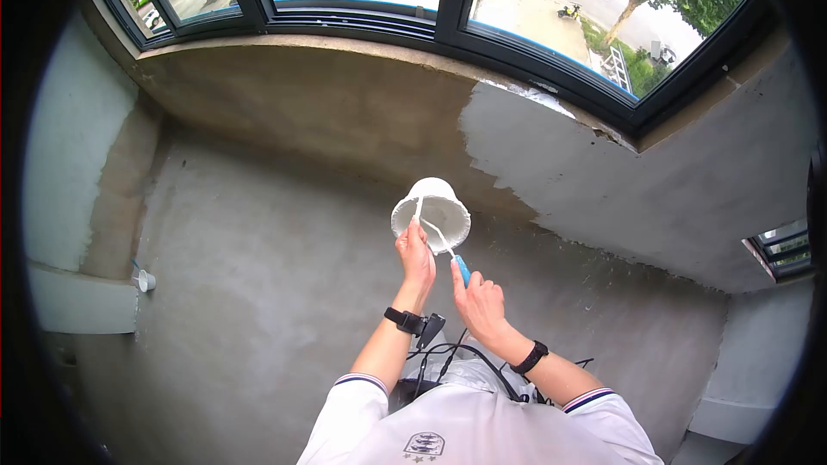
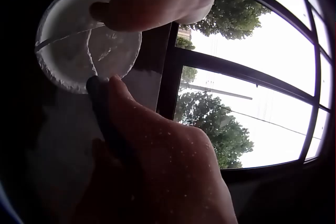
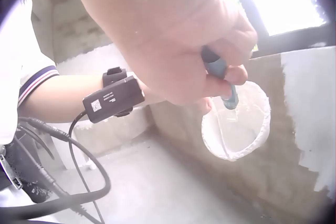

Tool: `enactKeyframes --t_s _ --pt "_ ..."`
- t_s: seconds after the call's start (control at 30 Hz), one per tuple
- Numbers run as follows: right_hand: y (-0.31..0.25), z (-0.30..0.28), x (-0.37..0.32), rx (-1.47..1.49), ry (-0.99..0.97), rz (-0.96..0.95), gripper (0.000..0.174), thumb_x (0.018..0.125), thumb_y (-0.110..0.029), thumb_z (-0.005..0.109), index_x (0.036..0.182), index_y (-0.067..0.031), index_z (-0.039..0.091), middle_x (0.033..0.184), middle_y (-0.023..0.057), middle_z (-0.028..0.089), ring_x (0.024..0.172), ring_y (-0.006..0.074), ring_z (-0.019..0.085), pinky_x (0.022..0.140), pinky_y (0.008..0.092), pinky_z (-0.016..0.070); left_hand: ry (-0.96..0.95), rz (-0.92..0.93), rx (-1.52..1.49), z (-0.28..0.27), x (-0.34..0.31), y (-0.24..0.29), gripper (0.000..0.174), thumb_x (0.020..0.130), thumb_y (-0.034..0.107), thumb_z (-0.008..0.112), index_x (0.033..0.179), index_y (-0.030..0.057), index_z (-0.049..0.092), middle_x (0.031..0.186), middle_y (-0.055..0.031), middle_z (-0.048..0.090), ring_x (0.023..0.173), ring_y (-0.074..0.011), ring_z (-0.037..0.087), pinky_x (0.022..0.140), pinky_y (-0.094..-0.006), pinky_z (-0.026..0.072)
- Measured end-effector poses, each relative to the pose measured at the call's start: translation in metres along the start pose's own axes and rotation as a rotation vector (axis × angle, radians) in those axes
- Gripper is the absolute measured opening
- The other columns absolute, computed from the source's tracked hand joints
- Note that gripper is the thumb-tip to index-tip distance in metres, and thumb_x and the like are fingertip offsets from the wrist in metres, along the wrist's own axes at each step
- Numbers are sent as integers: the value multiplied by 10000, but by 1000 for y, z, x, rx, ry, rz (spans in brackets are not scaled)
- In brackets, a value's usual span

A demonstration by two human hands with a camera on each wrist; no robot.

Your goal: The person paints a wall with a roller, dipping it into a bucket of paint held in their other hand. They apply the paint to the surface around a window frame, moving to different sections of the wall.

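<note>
A white bucket (image 1: 431, 187), its rim crusted with white paint or filler, hangs tilted in front of my body. My left hand (image 1: 417, 260) pinches the white strap-like handle (image 1: 419, 207) that crosses the bucket's mouth. In my right hand (image 1: 482, 304) I grip a paint roller by its blue handle (image 1: 463, 269), index finger along it. Its thin, white-coated bent rod (image 2: 90, 50) reaches over the bucket's opening, toward the left hand; the roller's working end is hidden. White specks dot the back of the right hand in the left wrist view.
The wall under the window (image 1: 435, 30) is bare brown-grey on the left and coated pale grey (image 1: 586, 155) on the right. A small white cup (image 1: 146, 281) with a blue stick stands by a ledge on the floor's left. Black cables (image 3: 79, 195) loop at my waist.
</note>
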State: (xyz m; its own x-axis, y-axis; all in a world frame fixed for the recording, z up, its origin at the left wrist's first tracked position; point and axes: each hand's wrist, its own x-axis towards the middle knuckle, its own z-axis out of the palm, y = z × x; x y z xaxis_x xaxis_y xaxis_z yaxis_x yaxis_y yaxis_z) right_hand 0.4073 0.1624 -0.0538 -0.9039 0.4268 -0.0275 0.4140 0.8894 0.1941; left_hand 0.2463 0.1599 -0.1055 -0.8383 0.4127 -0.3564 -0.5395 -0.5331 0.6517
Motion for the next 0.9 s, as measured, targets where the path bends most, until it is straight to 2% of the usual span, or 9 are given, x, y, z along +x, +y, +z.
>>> enactKeyframes --t_s 0.1,0.2,0.33,0.43,0.5,0.57,0.77,0.83,0.9 --pt "13 -12 17 -66 72 -5 524 839 -124 592 1362 -143 571 752 76 530 606 192 555 490 301 427 -77 -21 50 -11 12 3 399 990 173 544 625 156 381 596 76 291 576 -57 250 540 -263 211" --pt "21 4 29 -153 290 -126 363 851 -141 601 1204 -85 666 820 70 566 713 199 533 547 300 405 -76 -52 71 -10 17 15 414 989 185 539 615 164 362 585 70 288 566 -60 248 537 -259 216" --pt "28 -7 35 -114 267 -220 329 843 -144 611 1153 -53 673 841 71 600 707 197 576 539 294 443 -36 -102 44 -5 15 17 447 987 186 525 594 172 313 567 61 268 558 -70 235 535 -277 201" --pt "28 -8 32 100 34 -84 370 822 -150 629 1175 -46 667 854 80 628 712 189 621 514 292 485 -51 -125 -12 -13 13 11 459 982 187 527 589 172 291 560 59 252 552 -78 217 537 -288 189" --pt "21 -2 24 162 -145 -165 423 830 -126 608 1241 -27 623 776 72 610 620 174 621 464 294 485 -62 -143 16 -15 11 14 456 987 203 501 599 173 262 563 51 234 560 -90 212 561 -293 197" --pt "0 2 15 131 -142 -176 411 827 -127 614 1220 -7 630 732 62 591 604 167 615 452 287 476 -92 -125 16 -24 11 20 442 987 229 467 611 175 242 567 44 218 576 -98 221 593 -298 205" --pt "-16 66 21 -125 20 -217 308 827 -155 637 1073 22 690 679 9 529 596 108 554 423 238 407 -201 -412 39 -61 -21 2 415 1003 293 376 629 179 239 570 31 220 614 -127 272 664 -332 261" --pt "-20 80 29 -302 -10 -353 326 843 -169 623 1096 30 673 697 -3 513 573 99 523 420 245 393 -174 -442 -75 -63 -28 0 421 1021 288 352 629 176 247 565 23 225 617 -130 282 676 -334 280" --pt "-22 93 30 -93 40 -234 343 853 -159 607 1141 21 654 718 20 534 596 119 560 425 263 412 -174 -452 -89 -61 -29 1 428 1035 279 326 628 168 255 563 17 222 617 -132 270 685 -337 284"
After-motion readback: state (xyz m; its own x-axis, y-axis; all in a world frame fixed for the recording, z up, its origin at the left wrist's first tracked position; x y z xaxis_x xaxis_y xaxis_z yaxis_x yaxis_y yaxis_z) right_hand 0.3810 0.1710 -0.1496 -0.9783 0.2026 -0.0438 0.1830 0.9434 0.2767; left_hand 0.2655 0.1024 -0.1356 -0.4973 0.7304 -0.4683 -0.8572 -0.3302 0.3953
